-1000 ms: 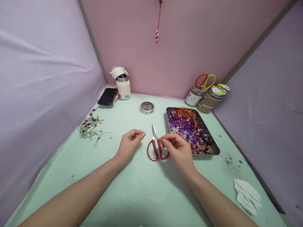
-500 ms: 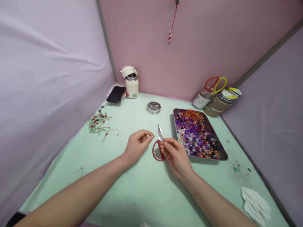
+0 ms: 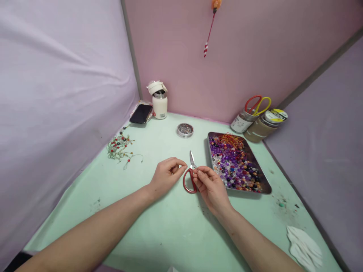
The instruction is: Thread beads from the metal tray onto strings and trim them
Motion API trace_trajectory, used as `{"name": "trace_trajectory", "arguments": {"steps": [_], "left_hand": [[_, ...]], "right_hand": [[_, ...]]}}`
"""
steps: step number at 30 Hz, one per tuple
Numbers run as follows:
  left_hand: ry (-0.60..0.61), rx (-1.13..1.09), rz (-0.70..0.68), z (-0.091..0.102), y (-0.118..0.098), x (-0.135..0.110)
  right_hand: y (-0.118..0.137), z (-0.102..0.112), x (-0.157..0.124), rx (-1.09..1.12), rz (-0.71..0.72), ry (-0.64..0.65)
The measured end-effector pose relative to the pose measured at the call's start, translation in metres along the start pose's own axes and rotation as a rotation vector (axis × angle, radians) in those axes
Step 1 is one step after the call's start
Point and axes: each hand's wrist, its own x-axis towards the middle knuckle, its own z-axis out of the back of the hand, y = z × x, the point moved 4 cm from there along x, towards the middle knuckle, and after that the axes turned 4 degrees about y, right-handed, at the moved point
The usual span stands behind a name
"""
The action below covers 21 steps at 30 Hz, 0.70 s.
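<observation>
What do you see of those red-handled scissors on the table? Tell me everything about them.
The scissors have silvery, metal-looking blades tapering to a point, and glossy red handles. The blades look closed. They lie on the pale green table, tip pointing away from the person. One rounded handle loop shows; the right hand hides most of the other, and whether it touches them is unclear. The left hand is close by on the other side.

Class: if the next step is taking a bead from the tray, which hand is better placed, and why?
Probably the right hand: it is closer to the tray, while the left hand is on the scissors' far side from it.
</observation>
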Motion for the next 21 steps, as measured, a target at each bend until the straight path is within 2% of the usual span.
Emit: {"name": "trace_trajectory", "arguments": {"steps": [21], "left_hand": [[0.028,0.028,0.007,-0.0004,-0.0025,0.0003]], "right_hand": [[0.0025,-0.0028,-0.0008,-0.024,-0.011,-0.025]]}}
